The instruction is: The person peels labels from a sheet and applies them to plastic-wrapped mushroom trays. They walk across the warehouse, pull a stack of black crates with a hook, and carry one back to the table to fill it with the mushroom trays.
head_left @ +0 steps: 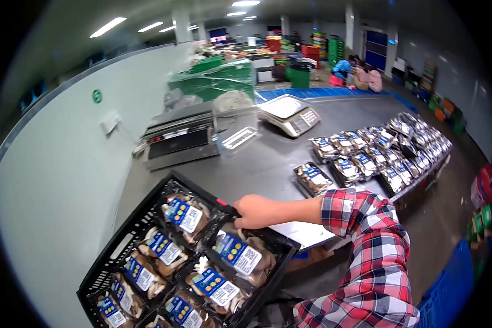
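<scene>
A black plastic crate (108,263) sits tilted across the near left of the view, partly past the table's near edge. It holds several clear-wrapped mushroom packs (220,287) with blue and white labels. My right hand (257,211), in a plaid sleeve, is closed over the middle of the crate's right-hand rim. Its fingers curl inward beside the nearest mushroom pack (241,252), and their tips are partly hidden. My left hand is out of view.
On the metal table (246,172) stand a wrapping machine (177,139) and a weighing scale (291,116). Rows of mushroom packs (391,158) line the right side, with a single pack (313,177) nearer. A white wall (65,180) bounds the left. People (358,75) crouch farther back.
</scene>
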`<state>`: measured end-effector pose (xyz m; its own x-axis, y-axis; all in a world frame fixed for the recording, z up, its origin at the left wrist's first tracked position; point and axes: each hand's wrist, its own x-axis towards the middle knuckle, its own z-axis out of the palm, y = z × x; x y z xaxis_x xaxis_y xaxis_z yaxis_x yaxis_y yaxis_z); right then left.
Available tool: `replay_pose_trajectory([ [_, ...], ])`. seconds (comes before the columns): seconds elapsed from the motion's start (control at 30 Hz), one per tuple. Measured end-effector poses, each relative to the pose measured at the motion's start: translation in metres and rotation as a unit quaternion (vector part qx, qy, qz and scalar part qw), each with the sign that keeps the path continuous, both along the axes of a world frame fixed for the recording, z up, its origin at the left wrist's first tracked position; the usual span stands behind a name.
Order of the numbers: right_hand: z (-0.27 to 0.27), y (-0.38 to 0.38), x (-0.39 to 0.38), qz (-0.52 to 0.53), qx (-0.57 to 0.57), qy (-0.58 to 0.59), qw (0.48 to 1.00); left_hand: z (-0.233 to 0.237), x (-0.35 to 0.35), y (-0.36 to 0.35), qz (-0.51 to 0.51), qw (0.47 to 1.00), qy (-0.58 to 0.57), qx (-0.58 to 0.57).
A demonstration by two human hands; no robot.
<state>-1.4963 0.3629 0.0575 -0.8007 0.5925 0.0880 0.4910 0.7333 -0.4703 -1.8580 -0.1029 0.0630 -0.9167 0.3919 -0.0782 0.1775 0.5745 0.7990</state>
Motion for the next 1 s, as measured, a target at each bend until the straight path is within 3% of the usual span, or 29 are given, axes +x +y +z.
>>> replay_pose_trajectory([
  [0.07, -0.006, -0.009, 0.052, -0.026, -0.029, 0.007, 0.999, 0.059, 0.066, 0.008, -0.034, 0.997, 0.025, -0.056],
  [0.17, -0.027, -0.012, 0.119, -0.069, -0.057, 0.033, 0.995, 0.092, 0.106, 0.039, -0.040, 0.990, 0.062, -0.118],
  [0.2, -0.054, 0.022, 0.096, -0.045, -0.046, 0.044, 0.997, 0.069, 0.107, 0.053, -0.004, 0.991, 0.059, -0.122],
  [0.3, -0.065, 0.039, 0.119, -0.083, -0.065, 0.020, 0.994, 0.077, 0.115, 0.093, -0.022, 0.983, 0.016, -0.184],
  [0.33, -0.066, 0.047, 0.121, -0.090, -0.071, 0.025, 0.993, 0.076, 0.120, 0.107, -0.044, 0.981, 0.064, -0.180],
  [0.4, -0.067, 0.058, 0.124, -0.113, -0.078, 0.036, 0.990, 0.026, 0.065, 0.100, -0.033, 0.995, 0.043, -0.085],
  [0.43, -0.072, 0.068, 0.110, -0.081, -0.076, 0.060, 0.992, 0.029, 0.048, 0.068, 0.001, 0.997, 0.047, -0.055],
  [0.57, -0.071, 0.081, 0.093, -0.103, -0.124, 0.075, 0.984, 0.013, -0.001, 0.067, 0.007, 0.993, 0.073, -0.090],
  [0.7, -0.077, 0.092, 0.086, -0.118, -0.116, 0.106, 0.980, 0.008, 0.000, 0.084, 0.026, 0.991, 0.092, -0.097],
  [0.73, -0.079, 0.093, 0.077, -0.110, -0.141, 0.110, 0.978, 0.012, -0.002, 0.085, 0.062, 0.977, 0.104, -0.172],
  [0.8, -0.082, 0.099, 0.058, -0.095, -0.189, 0.118, 0.970, -0.015, -0.052, 0.060, 0.038, 0.931, 0.314, -0.181],
  [0.83, -0.082, 0.100, 0.049, -0.100, -0.160, 0.108, 0.976, -0.027, -0.068, 0.054, 0.023, 0.892, 0.414, -0.180],
  [0.93, -0.091, 0.099, 0.041, -0.102, -0.200, 0.204, 0.953, 0.003, -0.020, 0.080, -0.003, 0.883, 0.452, -0.128],
  [0.97, -0.103, 0.101, 0.035, -0.103, -0.220, 0.260, 0.935, -0.001, -0.039, 0.076, 0.006, 0.874, 0.480, -0.076],
  [1.0, -0.122, 0.101, 0.038, -0.071, -0.140, 0.278, 0.948, 0.004, -0.038, 0.080, 0.020, 0.856, 0.515, -0.041],
])
